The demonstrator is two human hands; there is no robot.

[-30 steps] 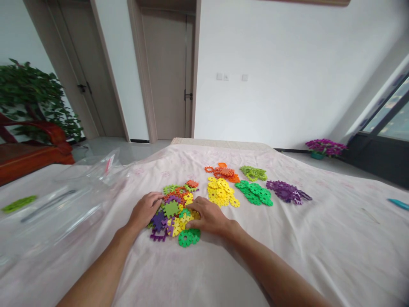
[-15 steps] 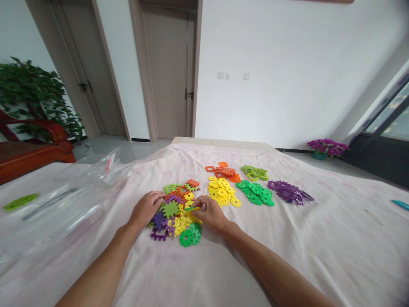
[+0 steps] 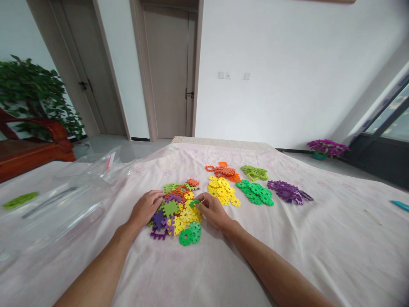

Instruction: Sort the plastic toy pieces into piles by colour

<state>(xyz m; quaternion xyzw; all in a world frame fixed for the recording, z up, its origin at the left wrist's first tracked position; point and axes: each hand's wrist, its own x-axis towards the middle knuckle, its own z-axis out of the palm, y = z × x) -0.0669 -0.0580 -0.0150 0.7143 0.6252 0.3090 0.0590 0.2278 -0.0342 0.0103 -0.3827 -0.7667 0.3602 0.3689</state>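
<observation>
A mixed pile of flat notched plastic pieces (image 3: 171,209) lies on the cloth between my hands, with green, yellow, orange and purple ones overlapping. My right hand (image 3: 214,209) pinches a green notched disc (image 3: 194,204) over the pile's right side; the fingertips partly hide it. At the left edge, my left hand (image 3: 147,209) rests with its fingers stretched onto the pieces. Yellow discs (image 3: 187,215) lie just below the held one, and two green discs (image 3: 191,233) overlap at the near edge.
Beyond my right hand are single-colour heaps: yellow (image 3: 222,191), orange (image 3: 226,172), light green (image 3: 254,172), green (image 3: 256,193) and purple (image 3: 287,192). Clear plastic packaging (image 3: 73,204) lies at left, with a light green piece (image 3: 21,200) beside it. A blue object (image 3: 400,205) sits far right.
My right hand has moved slightly up and away, with a green disc now showing in its fingers. The yellow discs it was touching lie on the pile. My left hand stays put.
</observation>
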